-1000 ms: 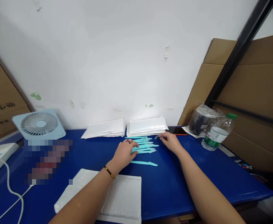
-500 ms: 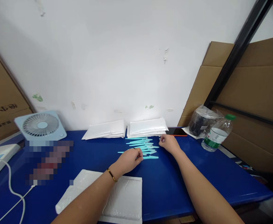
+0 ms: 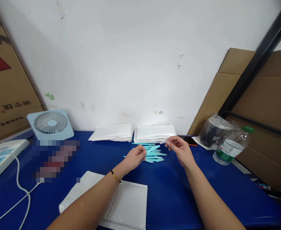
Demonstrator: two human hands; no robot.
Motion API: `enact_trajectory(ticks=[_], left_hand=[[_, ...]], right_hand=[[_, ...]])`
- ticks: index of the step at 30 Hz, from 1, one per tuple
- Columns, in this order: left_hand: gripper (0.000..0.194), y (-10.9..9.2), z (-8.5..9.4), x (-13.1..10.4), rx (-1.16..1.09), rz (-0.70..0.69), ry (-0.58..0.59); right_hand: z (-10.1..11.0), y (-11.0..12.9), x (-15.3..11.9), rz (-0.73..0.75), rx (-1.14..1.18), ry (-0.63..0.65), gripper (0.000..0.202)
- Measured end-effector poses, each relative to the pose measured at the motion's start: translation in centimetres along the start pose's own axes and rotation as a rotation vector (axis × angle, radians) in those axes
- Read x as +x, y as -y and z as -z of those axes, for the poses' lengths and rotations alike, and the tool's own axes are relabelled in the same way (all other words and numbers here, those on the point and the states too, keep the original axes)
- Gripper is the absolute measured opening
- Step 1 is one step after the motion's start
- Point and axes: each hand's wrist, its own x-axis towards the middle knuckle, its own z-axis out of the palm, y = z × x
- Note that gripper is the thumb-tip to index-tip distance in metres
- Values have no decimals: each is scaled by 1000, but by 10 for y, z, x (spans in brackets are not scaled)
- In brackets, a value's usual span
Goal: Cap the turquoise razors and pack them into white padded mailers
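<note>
Several thin turquoise plastic pieces lie in a loose row on the blue table. My left hand is closed at the left side of the row, pinching a turquoise piece that points up to the right. Just right of the row, my right hand has its thumb and index finger pinched on a small clear thing that is too small to name. A white padded envelope lies under my left forearm.
Two stacks of white envelopes stand against the wall. A light blue fan and a power strip are at left. At right are a phone, a bagged dark cup and a bottle.
My left hand has lifted a turquoise piece off the row. My right hand's fingers have extended into a pinch with something clear at their tips. The view has shifted slightly.
</note>
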Motion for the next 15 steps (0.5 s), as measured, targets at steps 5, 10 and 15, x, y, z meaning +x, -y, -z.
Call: enact_trajectory(ticks=[5,10,15], left_hand=[[30,2,5,1,-21,39,-68],[28,1,7,0,16,50,-63],[21,0,9,0,24,67,-44]], right_hand=[[5,1,-3,99,-95,92,13],[2,3,-5,111,-177,127,14],[2,3,-5,121,-228,146,15]])
